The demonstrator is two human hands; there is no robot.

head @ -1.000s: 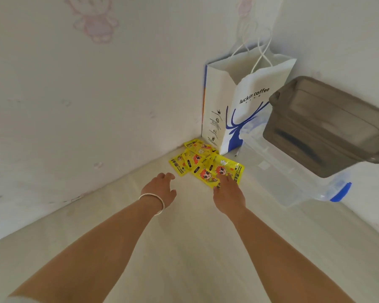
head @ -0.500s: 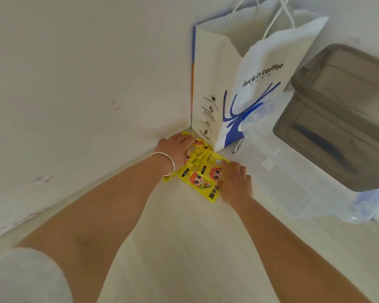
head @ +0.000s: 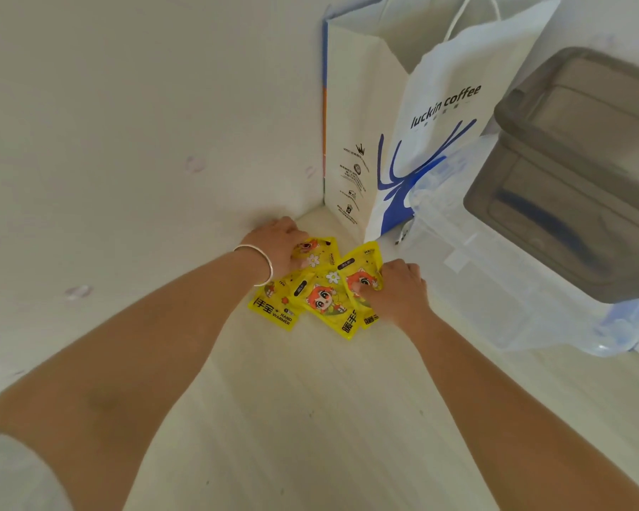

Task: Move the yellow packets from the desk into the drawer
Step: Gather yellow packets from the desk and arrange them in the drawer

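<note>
1. Desk [head: 310,418]: pale wood-grain top, running away from the camera into a far corner where two white walls meet. The near part carries only the two bare forearms reaching in.
2. Left arm: grey sleeve at the near left edge of view, a thin silver bangle [head: 264,265] on the wrist.
3. Packets [head: 321,296]: yellow, several, overlapping in a loose fan near the far corner of the desk. Printed with a red-haired cartoon face and white flowers; one reads "HAND WARMER". All lie flat on the desk except the rightmost one, whose far edge curls up.
4. Right hand [head: 399,289]: on the right side of the pile. Fingers are curled and the thumb presses on the face print of the rightmost packet; grip is narrow, pinching that packet.
5. Left hand [head: 279,245]: on the far left side of the pile, close to the wall. Fingers are bent down onto the packets; whether they grip one or only press on it I cannot tell, since the fingertips are hidden.
6. Bag [head: 380,149]: white paper, blue deer logo, "luckin coffee", upright in the far corner just behind the packets.
7. Clear box [head: 495,289]: along the right edge of the desk, beside the bag.
8. Grey tub [head: 583,171]: smoky plastic, sitting on top of the clear box.
</note>
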